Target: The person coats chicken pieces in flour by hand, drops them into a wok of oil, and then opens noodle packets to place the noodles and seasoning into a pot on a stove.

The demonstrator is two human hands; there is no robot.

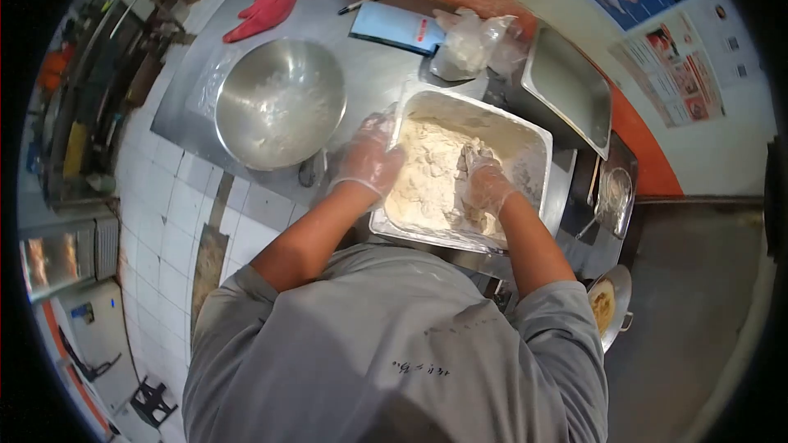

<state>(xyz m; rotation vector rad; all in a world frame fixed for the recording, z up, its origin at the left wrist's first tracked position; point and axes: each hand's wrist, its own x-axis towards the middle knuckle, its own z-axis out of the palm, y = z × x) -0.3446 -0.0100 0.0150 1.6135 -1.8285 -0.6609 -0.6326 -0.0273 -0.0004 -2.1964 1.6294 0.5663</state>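
A deep rectangular metal pan (pixel 538 135) in front of me holds pale flour (pixel 427 172) with lumpy coated pieces in it. My left hand (pixel 369 154), in a clear plastic glove, grips the pan's left side with the fingers at the rim. Inside the pan, towards its right half, my right hand (pixel 486 179) wears the same kind of glove. Its fingers are curled in and dusted with flour; what they hold is hidden by the flour and the hand.
A large steel bowl (pixel 281 104) stands left on the steel table (pixel 193 86). Behind lie a red cloth or glove (pixel 263 14), a pen (pixel 361 3), a blue box (pixel 397 28) and a plastic bag (pixel 472 45). Rightward are an empty metal pan (pixel 566 86) and a frying pan (pixel 606 308).
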